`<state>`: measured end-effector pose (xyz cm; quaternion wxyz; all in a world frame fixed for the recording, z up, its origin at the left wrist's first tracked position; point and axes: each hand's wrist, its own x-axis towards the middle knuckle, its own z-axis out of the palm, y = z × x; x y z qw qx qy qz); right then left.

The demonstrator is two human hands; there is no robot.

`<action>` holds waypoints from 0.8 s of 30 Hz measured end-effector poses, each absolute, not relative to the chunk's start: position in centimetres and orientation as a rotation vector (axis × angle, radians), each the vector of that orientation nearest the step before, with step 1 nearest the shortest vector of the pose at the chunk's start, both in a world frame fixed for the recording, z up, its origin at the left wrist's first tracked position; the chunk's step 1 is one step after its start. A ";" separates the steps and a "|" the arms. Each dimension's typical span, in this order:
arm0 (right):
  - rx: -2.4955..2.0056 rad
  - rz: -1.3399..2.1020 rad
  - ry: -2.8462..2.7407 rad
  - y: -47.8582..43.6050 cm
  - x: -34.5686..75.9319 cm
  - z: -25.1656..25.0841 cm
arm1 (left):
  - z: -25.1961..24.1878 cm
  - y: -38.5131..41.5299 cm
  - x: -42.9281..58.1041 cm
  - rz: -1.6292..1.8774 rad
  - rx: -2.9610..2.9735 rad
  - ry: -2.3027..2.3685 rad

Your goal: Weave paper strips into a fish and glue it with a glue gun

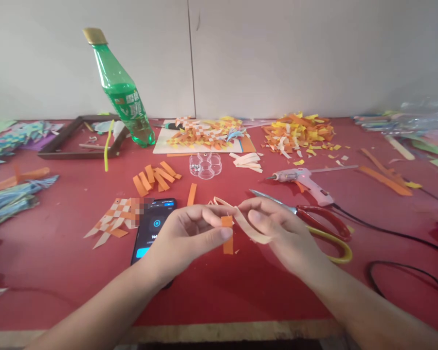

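Pinching thin orange paper strip (227, 234) and curled cream strip (248, 228), both hands' fingers (219, 234).

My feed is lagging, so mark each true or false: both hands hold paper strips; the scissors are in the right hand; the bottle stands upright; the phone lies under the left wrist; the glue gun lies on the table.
1. True: left hand pinches an orange strip, right hand a cream strip.
2. False: scissors lie on the table.
3. False: bottle leans.
4. True: phone.
5. True: glue gun.
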<state>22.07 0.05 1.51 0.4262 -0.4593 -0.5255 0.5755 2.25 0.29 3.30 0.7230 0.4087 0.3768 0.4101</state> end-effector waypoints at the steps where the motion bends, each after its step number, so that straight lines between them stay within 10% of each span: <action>1: -1.171 1.490 -1.292 0.0 21.9 1.7 | 3.3 0.2 2.3 0.886 0.901 0.830; 24: -1.123 0.910 -1.670 -1.2 21.2 2.0 | 2.6 -0.6 2.1 0.728 1.089 1.049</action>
